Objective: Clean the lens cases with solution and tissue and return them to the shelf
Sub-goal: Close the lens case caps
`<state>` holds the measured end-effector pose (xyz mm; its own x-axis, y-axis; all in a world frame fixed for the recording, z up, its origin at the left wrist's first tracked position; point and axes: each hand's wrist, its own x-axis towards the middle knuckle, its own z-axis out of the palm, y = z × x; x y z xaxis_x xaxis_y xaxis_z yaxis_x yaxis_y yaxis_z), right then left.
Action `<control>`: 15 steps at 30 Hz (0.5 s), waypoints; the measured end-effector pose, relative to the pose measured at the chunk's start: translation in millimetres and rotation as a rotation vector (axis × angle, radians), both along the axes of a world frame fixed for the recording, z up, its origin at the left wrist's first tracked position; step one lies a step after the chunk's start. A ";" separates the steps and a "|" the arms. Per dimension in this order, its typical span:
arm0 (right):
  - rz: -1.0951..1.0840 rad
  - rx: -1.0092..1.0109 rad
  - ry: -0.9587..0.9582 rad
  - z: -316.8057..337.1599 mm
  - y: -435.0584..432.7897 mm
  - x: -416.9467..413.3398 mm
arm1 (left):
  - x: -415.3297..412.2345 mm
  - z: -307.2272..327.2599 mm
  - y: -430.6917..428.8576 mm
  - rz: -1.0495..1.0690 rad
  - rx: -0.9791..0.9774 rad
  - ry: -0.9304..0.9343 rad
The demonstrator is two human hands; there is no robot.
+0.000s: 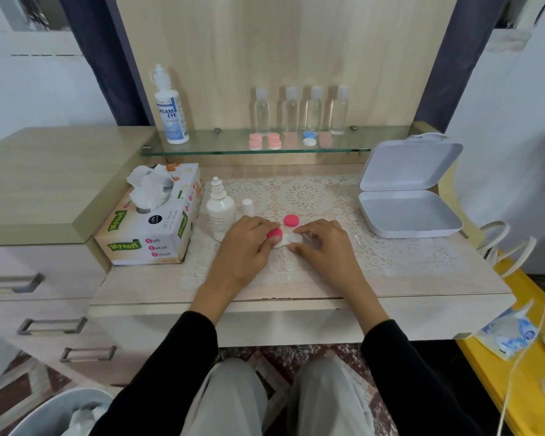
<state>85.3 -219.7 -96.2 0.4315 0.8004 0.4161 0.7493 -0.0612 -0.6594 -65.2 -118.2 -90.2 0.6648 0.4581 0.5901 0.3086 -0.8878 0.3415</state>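
Both hands on white lens case (pixel 291 239)

Smooth plastic, lying on the lace mat (pixel 375 256). The left hand (pixel 249 243) pinches its round pink cap (pixel 274 233), fingers curled; the right hand (pixel 323 247) pinches the uncapped end. A loose cap (pixel 291 220), same pink disc, sits just behind

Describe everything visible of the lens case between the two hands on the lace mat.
The lens case is a small white plastic base with two round wells side by side, resting on the lace mat. Its left well carries a pink cap, pinched by the left hand. The right well is uncovered, and the right hand holds that end. A second pink cap lies loose on the mat just behind it.
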 end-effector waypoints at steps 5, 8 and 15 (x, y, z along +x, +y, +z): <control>-0.005 0.003 -0.010 -1.0 0.5 0.0 | 0.2 -1.0 -1.3 -0.006 0.009 0.030; -0.005 0.000 -0.015 -1.4 1.2 0.5 | -0.3 -0.5 -1.8 -0.012 0.010 0.048; 0.001 0.019 -0.004 -2.2 1.0 0.5 | 0.1 -0.9 -1.3 -0.041 -0.018 0.056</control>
